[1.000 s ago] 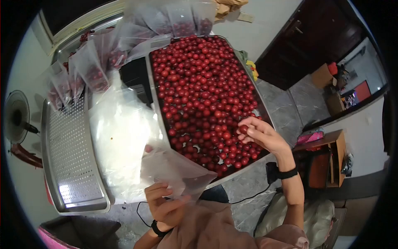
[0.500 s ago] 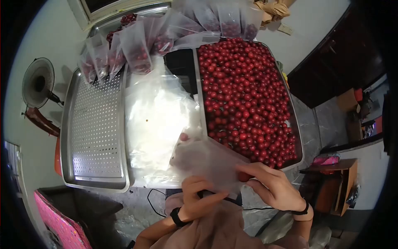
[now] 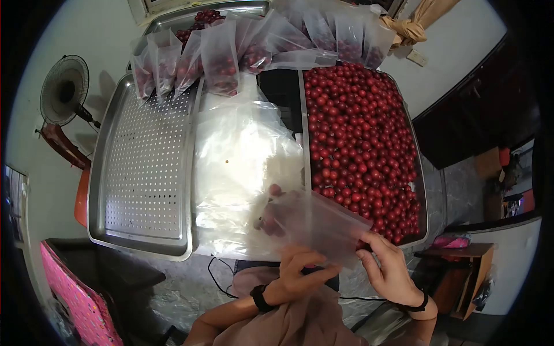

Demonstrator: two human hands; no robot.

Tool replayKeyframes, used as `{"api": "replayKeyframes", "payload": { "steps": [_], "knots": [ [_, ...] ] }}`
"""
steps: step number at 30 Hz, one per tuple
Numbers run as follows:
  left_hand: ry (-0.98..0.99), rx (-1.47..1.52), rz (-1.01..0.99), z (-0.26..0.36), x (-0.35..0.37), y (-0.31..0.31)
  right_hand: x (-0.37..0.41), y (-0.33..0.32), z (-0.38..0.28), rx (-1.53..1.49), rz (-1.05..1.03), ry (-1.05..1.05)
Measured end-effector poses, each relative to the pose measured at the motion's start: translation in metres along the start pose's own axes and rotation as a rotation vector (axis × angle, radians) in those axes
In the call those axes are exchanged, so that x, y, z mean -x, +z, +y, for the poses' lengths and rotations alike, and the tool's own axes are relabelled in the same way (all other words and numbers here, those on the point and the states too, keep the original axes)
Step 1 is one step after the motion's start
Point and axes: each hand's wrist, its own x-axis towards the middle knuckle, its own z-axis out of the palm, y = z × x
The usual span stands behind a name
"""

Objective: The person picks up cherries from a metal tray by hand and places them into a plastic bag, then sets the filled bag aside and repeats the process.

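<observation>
A translucent plastic bag (image 3: 326,225) lies tilted between my hands, its lower end holding several dark red fruits (image 3: 270,222). My right hand (image 3: 389,268) pinches the bag's open end at the right, with a red fruit at the fingertips. My left hand (image 3: 297,271) is closed on the bag's near edge, partly seen through the plastic. Just beyond the bag is a metal tray (image 3: 307,132) heaped with round red fruits (image 3: 358,132). Flat empty plastic bags (image 3: 236,155) lie stacked to the left of it, with one loose fruit (image 3: 274,189) near the held bag.
A perforated metal tray (image 3: 147,167) lies at the left. Filled bags (image 3: 220,57) stand in a row along the back, near another tray of fruits (image 3: 202,20). A fan (image 3: 64,89) is at the far left, and a wooden shelf (image 3: 461,252) at the right.
The view has shifted, so the trays appear farther right. The held bag is stretched out more, and the fruits at its lower end show more clearly.
</observation>
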Motion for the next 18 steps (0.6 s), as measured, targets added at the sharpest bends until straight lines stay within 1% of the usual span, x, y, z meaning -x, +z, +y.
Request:
{"api": "replayKeyframes", "payload": {
  "steps": [1, 3, 4, 6, 7, 9, 10, 12, 13, 15, 16, 18],
  "knots": [
    [0.015, 0.007, -0.006, -0.001, 0.0, 0.0, 0.0, 0.0, 0.0, 0.004, -0.004, -0.002],
    [0.028, 0.013, -0.009, -0.002, 0.0, -0.001, -0.001, 0.0, -0.001, -0.029, -0.102, 0.132],
    [0.04, 0.02, -0.006, -0.002, -0.001, -0.001, -0.004, 0.001, -0.003, -0.026, -0.104, 0.131],
    [0.052, 0.028, -0.004, -0.003, -0.001, 0.0, -0.012, 0.003, -0.006, -0.143, -0.078, 0.058],
    [0.052, 0.03, 0.001, -0.003, -0.001, 0.0, -0.014, 0.007, -0.006, -0.141, -0.079, 0.058],
    [0.052, 0.031, 0.01, -0.003, 0.0, 0.0, -0.02, 0.019, -0.001, -0.74, -0.138, 0.231],
    [0.058, 0.024, 0.013, -0.003, 0.0, 0.0, -0.026, 0.021, 0.001, -0.738, -0.14, 0.23],
    [0.063, 0.018, 0.018, -0.003, 0.002, 0.0, -0.041, 0.021, 0.008, -0.753, -0.402, 0.309],
    [0.067, 0.017, 0.018, -0.004, 0.003, 0.0, -0.044, 0.024, 0.01, -0.751, -0.403, 0.31],
    [0.072, 0.017, 0.02, -0.005, 0.005, 0.001, -0.051, 0.033, 0.014, -1.113, -0.433, 0.478],
    [0.072, 0.024, 0.043, -0.004, 0.005, 0.003, -0.056, 0.039, 0.016, -1.111, -0.432, 0.479],
    [0.078, 0.043, 0.064, -0.003, 0.005, 0.003, -0.066, 0.054, 0.019, -1.278, -0.33, 0.563]
  ]
}}
